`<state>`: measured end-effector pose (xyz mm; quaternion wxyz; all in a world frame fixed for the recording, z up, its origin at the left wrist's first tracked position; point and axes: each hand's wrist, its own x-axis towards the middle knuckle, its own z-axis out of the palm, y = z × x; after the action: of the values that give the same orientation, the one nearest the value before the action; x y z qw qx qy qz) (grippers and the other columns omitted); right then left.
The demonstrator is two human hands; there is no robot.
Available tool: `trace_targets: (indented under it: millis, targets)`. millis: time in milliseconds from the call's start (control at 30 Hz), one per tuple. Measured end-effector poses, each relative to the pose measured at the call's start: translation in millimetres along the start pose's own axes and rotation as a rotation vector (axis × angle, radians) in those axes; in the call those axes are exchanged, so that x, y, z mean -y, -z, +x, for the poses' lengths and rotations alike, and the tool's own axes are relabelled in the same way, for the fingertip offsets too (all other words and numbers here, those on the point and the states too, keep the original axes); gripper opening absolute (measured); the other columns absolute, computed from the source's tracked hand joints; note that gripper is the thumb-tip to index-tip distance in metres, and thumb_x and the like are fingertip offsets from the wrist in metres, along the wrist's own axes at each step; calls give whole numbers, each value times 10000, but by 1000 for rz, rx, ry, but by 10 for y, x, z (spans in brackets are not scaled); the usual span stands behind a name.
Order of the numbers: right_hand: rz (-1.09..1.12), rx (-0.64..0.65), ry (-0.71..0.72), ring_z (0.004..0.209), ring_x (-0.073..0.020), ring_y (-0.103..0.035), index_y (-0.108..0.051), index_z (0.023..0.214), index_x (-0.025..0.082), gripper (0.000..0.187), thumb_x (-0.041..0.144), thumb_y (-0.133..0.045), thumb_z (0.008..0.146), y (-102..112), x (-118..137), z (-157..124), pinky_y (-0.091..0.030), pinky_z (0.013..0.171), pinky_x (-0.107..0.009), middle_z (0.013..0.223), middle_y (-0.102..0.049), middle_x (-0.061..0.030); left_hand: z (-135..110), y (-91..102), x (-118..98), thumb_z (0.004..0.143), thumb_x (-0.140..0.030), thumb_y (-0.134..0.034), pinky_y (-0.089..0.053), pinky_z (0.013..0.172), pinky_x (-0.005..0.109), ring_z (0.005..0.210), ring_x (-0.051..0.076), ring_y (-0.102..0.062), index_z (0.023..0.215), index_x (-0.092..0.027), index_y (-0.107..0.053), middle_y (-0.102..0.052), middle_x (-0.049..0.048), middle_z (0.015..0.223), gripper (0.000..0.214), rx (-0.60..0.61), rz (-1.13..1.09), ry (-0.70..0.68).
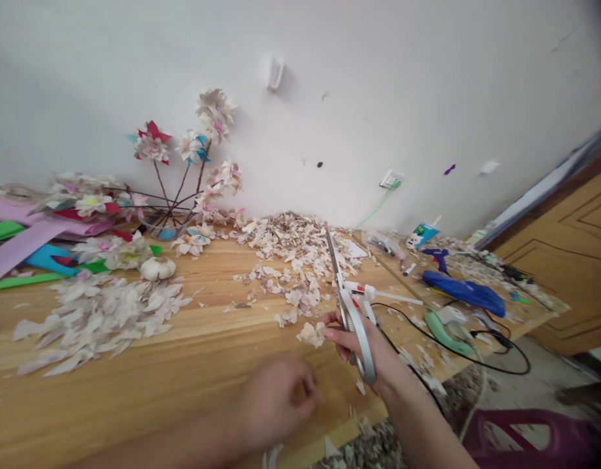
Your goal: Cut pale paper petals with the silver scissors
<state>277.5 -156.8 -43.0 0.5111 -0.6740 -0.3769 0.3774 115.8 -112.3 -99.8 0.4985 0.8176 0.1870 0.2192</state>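
Note:
My right hand (346, 339) is closed, with scissors (351, 319) hooked over it, their blades pointing up and away. Its fingertips pinch a small cream cluster of dry petals (311, 334), perhaps a small flower. Lower down, my left hand (283, 397) is blurred above the wooden table, its fingers curled in toward the thumb. Whatever those fingers may hold cannot be made out. Beyond both hands lies a heap of dry, papery petals (293, 241). Larger petals are piled (114, 312) on the left, beside a garlic bulb (158, 268).
Petal flowers on dark stems (173, 189) lean by the wall. Coloured strips (21, 247) lie at far left. A red-and-white glue gun (361, 296) sits just behind my right hand. Rightward are a blue glue gun (437, 258), a blue pouch (463, 293) and a black cable (476, 361).

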Motion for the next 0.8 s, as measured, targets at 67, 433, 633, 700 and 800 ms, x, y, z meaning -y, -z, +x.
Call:
trace_targets:
  millis: [67, 433, 633, 700, 800]
  targets:
    - [29, 39, -9, 379, -34, -385, -543, 726, 202, 377, 397, -762, 489, -46, 12, -9, -295, 347, -195, 703, -569, 28, -9, 261, -4, 674, -278, -666, -471, 756, 339, 788, 191, -614, 699, -206, -490, -644, 30, 791, 192, -146, -254, 191]
    - [34, 86, -17, 406, -82, -399, -530, 685, 229, 320, 371, -749, 499, -69, -74, -4, -284, 354, -200, 558, -504, 62, 218, 300, 12, 483, -308, -805, -501, 640, 297, 553, 124, -644, 763, -212, -412, -613, -83, 574, 492, -194, -882, 439]
    - [-9, 42, 7, 563, -134, -511, -517, 754, 230, 327, 326, -736, 531, -97, -165, 44, -342, 411, -209, 739, -563, 6, 204, 365, 40, 577, -288, -741, -487, 581, 267, 521, 128, -640, 808, -228, -381, -609, -99, 526, 433, -250, -819, 512]
    - [-32, 34, 9, 586, -148, -520, -512, 754, 234, 307, 325, -721, 549, -107, -177, 53, -348, 419, -215, 742, -565, 0, 196, 366, 68, 597, -292, -720, -477, 572, 262, 561, 144, -654, 825, -231, -376, -610, -93, 561, 416, -275, -782, 478]
    - [-81, 31, 12, 588, -152, -523, -512, 765, 237, 286, 331, -696, 567, -58, -185, 51, -359, 433, -225, 762, -576, -2, 171, 329, 137, 681, -299, -639, -465, 583, 266, 603, 154, -651, 870, -227, -392, -609, -73, 602, 319, -297, -676, 370]
